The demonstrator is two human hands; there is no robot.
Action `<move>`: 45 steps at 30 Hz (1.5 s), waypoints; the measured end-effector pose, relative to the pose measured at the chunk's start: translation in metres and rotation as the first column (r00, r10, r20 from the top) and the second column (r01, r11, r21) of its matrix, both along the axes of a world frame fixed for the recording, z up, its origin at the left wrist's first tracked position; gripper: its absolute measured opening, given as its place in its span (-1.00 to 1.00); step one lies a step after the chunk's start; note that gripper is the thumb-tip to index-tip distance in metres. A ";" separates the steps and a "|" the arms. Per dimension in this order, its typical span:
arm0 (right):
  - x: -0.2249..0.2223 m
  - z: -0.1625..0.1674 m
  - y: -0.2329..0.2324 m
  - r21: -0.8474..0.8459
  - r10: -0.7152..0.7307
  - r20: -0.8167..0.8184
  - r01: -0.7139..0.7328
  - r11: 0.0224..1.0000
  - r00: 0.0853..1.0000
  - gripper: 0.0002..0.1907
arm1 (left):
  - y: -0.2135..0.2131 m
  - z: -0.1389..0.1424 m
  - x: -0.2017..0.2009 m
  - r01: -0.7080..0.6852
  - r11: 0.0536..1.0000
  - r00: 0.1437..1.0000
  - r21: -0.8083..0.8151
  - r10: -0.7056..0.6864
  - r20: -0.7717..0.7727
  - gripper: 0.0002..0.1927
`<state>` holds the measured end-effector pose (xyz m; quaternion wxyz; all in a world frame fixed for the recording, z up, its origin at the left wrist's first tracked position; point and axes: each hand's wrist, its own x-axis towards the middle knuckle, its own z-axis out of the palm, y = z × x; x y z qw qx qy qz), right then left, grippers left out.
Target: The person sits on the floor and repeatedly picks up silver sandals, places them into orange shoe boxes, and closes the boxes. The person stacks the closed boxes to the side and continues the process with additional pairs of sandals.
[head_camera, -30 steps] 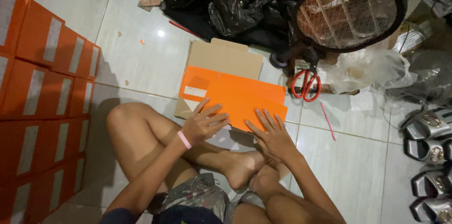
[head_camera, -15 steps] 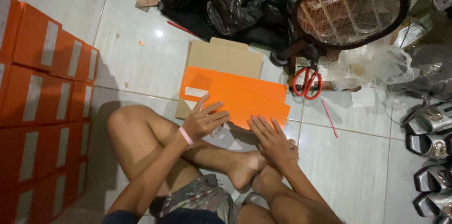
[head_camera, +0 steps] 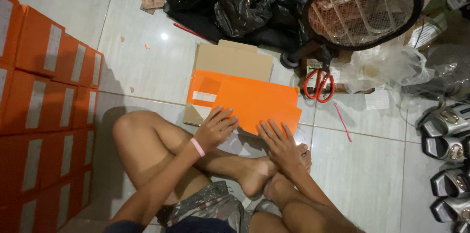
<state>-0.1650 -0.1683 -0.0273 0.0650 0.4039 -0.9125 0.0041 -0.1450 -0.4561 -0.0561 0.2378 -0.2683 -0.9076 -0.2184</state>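
Orange sheet (head_camera: 249, 100) lies flat, unfolded, on brown cardboard (head_camera: 234, 59) on the floor before my crossed legs. Left hand (head_camera: 215, 128) and right hand (head_camera: 280, 145) rest fingers spread on its near edge, gripping nothing. Folded boxes (head_camera: 44, 96) stacked left; scissors (head_camera: 319, 85) beyond.

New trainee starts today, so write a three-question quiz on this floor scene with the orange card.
1. True or false: both hands rest flat on the orange card sheet.
2. Which wrist wears the pink band: A left, B right?
3. What lies just right of the sheet's far corner?

Key:
1. True: left hand and right hand press its near edge.
2. A.
3. Red-handled scissors, on the tiled floor.
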 end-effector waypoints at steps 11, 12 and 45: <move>-0.003 0.001 -0.018 -0.488 -0.006 0.151 0.080 0.869 0.989 -0.79 | 0.024 0.027 -0.002 0.030 0.968 0.931 0.248 -0.117 0.345 -0.92; -0.003 -0.001 -0.019 -0.481 -0.008 0.110 0.060 0.874 0.994 -0.78 | 0.026 0.025 -0.002 0.021 0.971 0.927 0.239 -0.108 0.359 -0.90; -0.072 0.029 -0.048 -0.224 -0.015 0.266 0.077 0.972 0.964 0.10 | 0.065 -0.005 0.021 -0.090 0.986 0.995 0.139 0.084 0.050 -0.90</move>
